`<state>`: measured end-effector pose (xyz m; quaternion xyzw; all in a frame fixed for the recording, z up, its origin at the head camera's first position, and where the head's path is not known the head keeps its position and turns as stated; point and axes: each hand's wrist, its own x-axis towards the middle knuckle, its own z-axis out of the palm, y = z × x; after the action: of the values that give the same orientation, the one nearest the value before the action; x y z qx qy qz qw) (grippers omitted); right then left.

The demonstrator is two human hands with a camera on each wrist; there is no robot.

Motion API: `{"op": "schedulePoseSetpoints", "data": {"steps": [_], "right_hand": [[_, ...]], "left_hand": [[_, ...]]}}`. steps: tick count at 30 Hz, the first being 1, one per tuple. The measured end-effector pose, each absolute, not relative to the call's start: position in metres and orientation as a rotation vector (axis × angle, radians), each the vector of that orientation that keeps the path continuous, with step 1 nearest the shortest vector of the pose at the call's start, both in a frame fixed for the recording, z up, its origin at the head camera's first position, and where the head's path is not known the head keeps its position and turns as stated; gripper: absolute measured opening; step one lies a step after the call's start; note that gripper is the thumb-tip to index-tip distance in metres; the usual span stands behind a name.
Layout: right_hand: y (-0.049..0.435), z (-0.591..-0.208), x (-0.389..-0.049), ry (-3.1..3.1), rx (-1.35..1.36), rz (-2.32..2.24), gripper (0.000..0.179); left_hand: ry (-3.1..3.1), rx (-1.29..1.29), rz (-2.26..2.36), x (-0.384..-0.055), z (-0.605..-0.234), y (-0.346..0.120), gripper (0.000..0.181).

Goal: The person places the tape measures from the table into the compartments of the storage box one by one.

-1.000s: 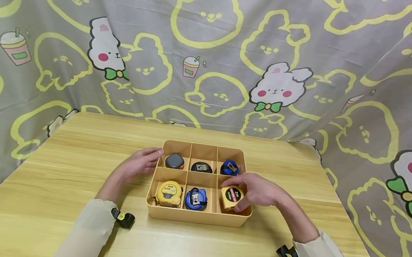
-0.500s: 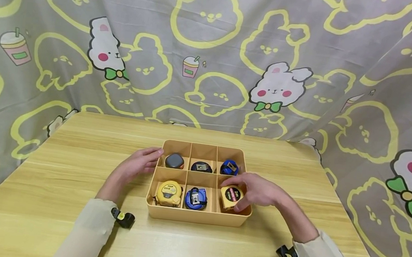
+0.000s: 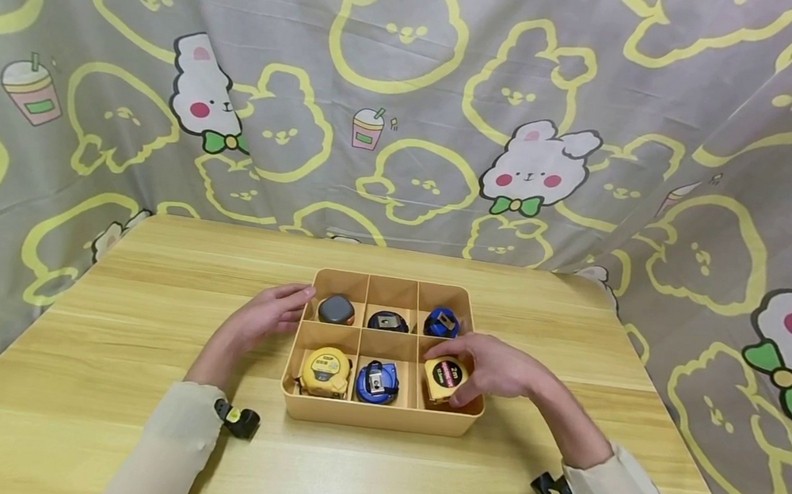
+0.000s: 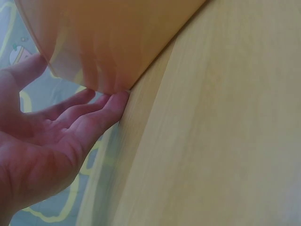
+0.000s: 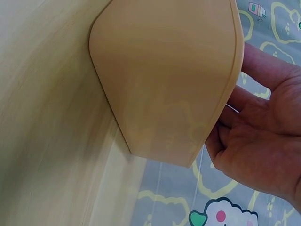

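A tan divided box (image 3: 380, 416) stands on the table, a tape measure or similar small item in each compartment. In the front right compartment sits a yellow tape measure (image 3: 446, 377) with a black and red label. My right hand (image 3: 502, 366) reaches over the right wall and grips it, thumb in front and fingers behind; its fingertips are hidden inside the box in the right wrist view. My left hand (image 3: 268, 314) rests its extended fingers against the box's left wall (image 4: 108, 42). Another yellow tape measure (image 3: 324, 371) and a blue tape measure (image 3: 377, 382) fill the other front compartments.
Along the back row lie a dark grey rounded-square item (image 3: 336, 310), a dark tape measure with a metal clip (image 3: 388, 322) and a blue one (image 3: 442, 323). A patterned curtain (image 3: 408, 121) hangs behind the wooden table (image 3: 359, 482) and at both sides.
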<state>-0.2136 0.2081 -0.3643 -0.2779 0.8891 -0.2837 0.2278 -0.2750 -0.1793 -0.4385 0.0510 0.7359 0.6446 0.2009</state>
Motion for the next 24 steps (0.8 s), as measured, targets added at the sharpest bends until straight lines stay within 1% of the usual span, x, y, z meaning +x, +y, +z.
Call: {"op": "schedulePoseSetpoints", "data": {"steps": [7,24], "right_hand": [[0.2076,-0.3641,-0.2129,2.431,-0.763,-0.825,0.054],[0.2083,-0.3647,-0.2123,2.451,-0.79,-0.832,0.049]], "left_hand": [[2.064,0.129,1.797,-0.2751,-0.438,-0.1791,0.08],[2.064,0.128,1.806,-0.2746,-0.438,-0.1793,0.08]]}}
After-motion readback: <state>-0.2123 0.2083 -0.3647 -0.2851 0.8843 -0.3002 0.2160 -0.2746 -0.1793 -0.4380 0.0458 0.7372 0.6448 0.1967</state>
